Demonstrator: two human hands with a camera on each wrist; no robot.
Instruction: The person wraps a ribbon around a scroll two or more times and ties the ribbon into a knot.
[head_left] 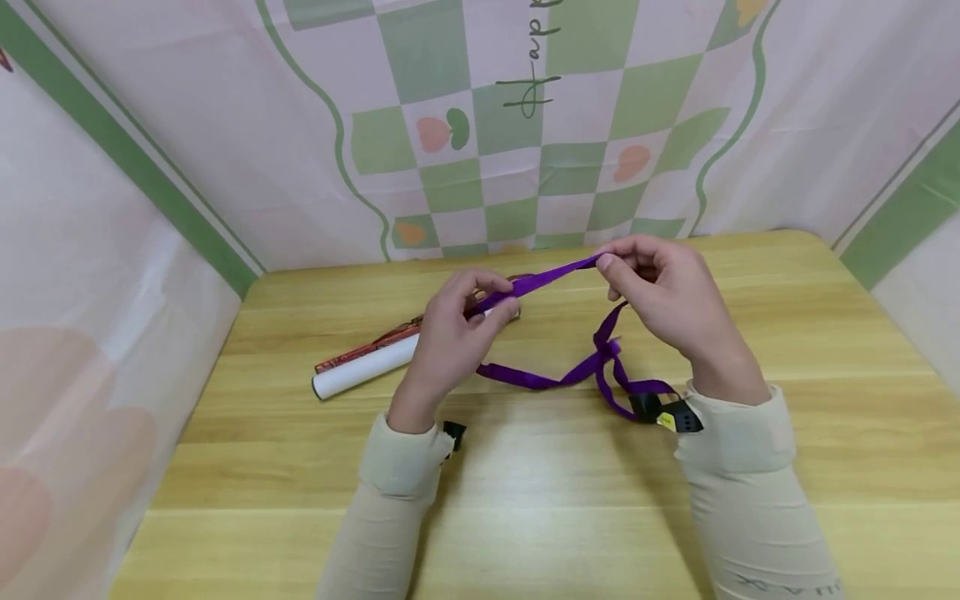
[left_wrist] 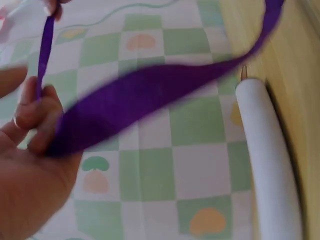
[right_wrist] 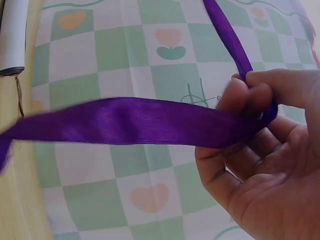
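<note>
Left grip (head_left: 456,333), right grip (head_left: 670,296): purple ribbon (head_left: 552,277) between.

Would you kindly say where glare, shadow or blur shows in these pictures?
Head view: glare on the yellow wood-grain table, shadow beside the left beige fabric sleeve; left wrist view: flat purple satiny ribbon smeared by blur, shadow beside the white cylindrical tube; right wrist view: sheen on the ribbon, blurred at far left.

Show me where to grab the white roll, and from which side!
Probably best: grip the white roll around its left part, from above and the near side. It is lying down, long and round, so fingers could wrap across it. A reddish patterned thing lies along its far side, and the left hand hides its middle in the head view.
</note>
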